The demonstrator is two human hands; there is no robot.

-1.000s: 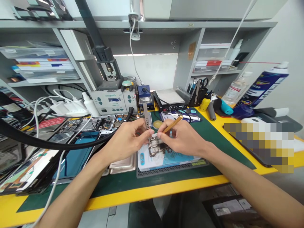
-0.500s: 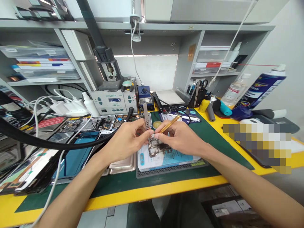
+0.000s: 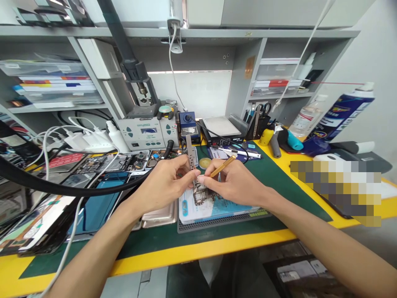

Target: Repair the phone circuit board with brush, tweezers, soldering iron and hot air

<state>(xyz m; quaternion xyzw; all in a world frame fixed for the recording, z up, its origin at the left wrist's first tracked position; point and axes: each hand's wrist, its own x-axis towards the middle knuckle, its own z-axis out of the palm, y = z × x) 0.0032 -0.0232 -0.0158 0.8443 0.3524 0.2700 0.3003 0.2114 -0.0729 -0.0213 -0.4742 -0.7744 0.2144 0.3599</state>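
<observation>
The left hand pinches tweezers, the right hand grips a tool, and the board on the pad looks light, stiff and fragile, best held by its edges.

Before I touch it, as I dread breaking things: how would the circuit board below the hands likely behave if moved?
The circuit board looks thin, with openings through it, so it is probably light and fragile. Its visible outline looks unbent, suggesting stiffness. The white-and-blue pad beneath looks smooth, so the board might slide if nudged.
</observation>
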